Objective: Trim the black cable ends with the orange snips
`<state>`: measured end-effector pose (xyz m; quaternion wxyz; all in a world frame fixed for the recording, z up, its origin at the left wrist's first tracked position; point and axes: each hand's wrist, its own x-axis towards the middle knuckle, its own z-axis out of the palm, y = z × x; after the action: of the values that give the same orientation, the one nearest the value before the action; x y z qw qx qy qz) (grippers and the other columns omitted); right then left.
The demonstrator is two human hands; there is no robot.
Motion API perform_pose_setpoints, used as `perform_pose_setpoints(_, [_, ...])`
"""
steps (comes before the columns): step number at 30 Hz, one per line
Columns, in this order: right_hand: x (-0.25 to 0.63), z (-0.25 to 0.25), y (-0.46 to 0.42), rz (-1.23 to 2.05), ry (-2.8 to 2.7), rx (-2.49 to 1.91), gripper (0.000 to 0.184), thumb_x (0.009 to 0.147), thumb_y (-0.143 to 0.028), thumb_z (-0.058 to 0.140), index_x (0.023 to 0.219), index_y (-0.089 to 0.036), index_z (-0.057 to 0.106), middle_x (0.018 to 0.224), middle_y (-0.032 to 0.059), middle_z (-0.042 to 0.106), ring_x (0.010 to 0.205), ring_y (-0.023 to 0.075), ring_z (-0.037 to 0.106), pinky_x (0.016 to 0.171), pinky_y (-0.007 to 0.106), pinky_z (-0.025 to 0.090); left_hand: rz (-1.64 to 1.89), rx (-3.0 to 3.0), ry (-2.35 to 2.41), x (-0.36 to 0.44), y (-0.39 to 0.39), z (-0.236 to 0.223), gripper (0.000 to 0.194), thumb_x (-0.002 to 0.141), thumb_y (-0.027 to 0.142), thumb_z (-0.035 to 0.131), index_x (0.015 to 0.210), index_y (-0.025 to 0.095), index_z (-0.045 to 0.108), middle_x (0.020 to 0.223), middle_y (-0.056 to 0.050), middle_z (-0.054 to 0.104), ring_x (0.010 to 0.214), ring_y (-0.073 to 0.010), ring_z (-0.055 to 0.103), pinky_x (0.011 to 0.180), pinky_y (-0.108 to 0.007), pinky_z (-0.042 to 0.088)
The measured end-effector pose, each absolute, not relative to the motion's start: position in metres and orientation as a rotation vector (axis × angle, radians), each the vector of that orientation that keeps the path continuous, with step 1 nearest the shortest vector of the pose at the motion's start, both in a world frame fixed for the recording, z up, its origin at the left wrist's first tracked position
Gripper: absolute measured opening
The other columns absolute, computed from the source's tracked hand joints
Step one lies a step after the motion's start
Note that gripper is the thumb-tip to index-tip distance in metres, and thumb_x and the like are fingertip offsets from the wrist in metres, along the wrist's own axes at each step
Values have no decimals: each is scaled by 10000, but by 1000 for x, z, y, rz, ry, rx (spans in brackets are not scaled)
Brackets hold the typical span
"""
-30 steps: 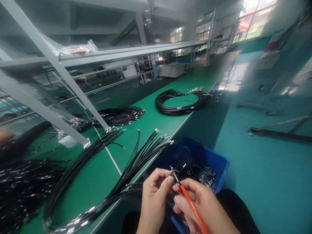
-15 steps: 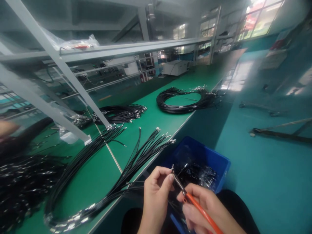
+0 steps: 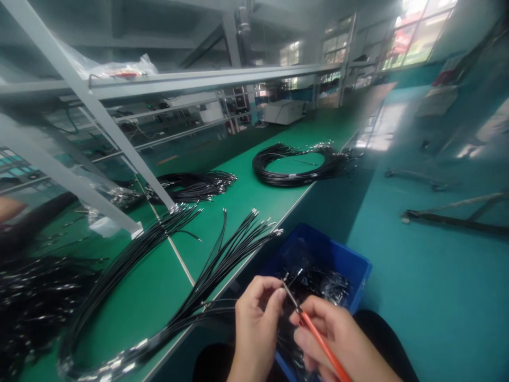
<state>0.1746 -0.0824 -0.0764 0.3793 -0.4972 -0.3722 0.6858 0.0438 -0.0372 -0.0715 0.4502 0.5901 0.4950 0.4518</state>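
My left hand [image 3: 254, 323] is closed in a pinch at the metal tip of a slim orange-handled tool [image 3: 318, 339]; what sits between its fingertips is too small to name. My right hand [image 3: 338, 345] grips the orange handle just below the metal tip. Both hands hover over a blue bin [image 3: 358, 265] of small black and silver parts, off the front edge of the green bench [image 3: 254, 196]. A fanned bundle of black cables with metal ends [image 3: 222, 260] lies on the bench just left of my left hand.
More black cable bundles lie on the bench: a coil [image 3: 294, 164] farther back, a bundle [image 3: 191, 185] by the grey rack post [image 3: 119, 143], and a heap [image 3: 27, 297] at the left. Another person's hand [image 3: 8, 209] shows at the left edge. Teal floor [image 3: 429, 276] stretches right.
The hands and tool sank slightly in view and the tool tip shifted a little; both grips are unchanged. The camera moved slightly.
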Motion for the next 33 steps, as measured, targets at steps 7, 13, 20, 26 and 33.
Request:
perform_pose_setpoints(7, [175,-82,-83,1145,-741,-1267,322,628,-199,703,909,-213,546,681,-27,604,637,147,580,606,255,452,1031,1685,1276,44,-38,-64,83,775,200,604,723,185,666,675,-18,636,615,-164,573,571,-230,432])
perform_pose_setpoints(13, [172,-71,-71,1175,-600,-1066,332,695,-255,710,963,-242,513,759,-20,641,641,137,582,595,247,467,1017,1968,1281,49,-48,-57,124,786,162,583,673,198,616,638,0,600,567,-143,565,536,-217,403])
perform_pose_setpoints(20, [168,-68,-68,1194,-523,-1106,356,681,-284,747,938,-213,511,688,-39,608,543,96,548,512,207,447,1098,2263,1421,55,-55,-67,143,803,183,543,669,209,584,626,-10,540,544,-148,514,511,-229,345])
perform_pose_setpoints(26, [160,-73,-69,1127,-580,-1140,365,661,-283,744,944,-232,518,756,-10,634,748,174,631,659,261,509,1038,2082,1403,52,-53,-63,149,788,180,566,641,203,579,633,-8,566,556,-146,533,510,-221,358])
perform_pose_setpoints(33, [188,-61,-81,1444,-868,-1169,265,690,-183,683,938,-202,592,791,30,672,687,157,589,630,261,458,988,1568,1192,31,-34,-57,105,763,233,634,681,170,619,651,-1,567,615,-145,509,574,-223,393])
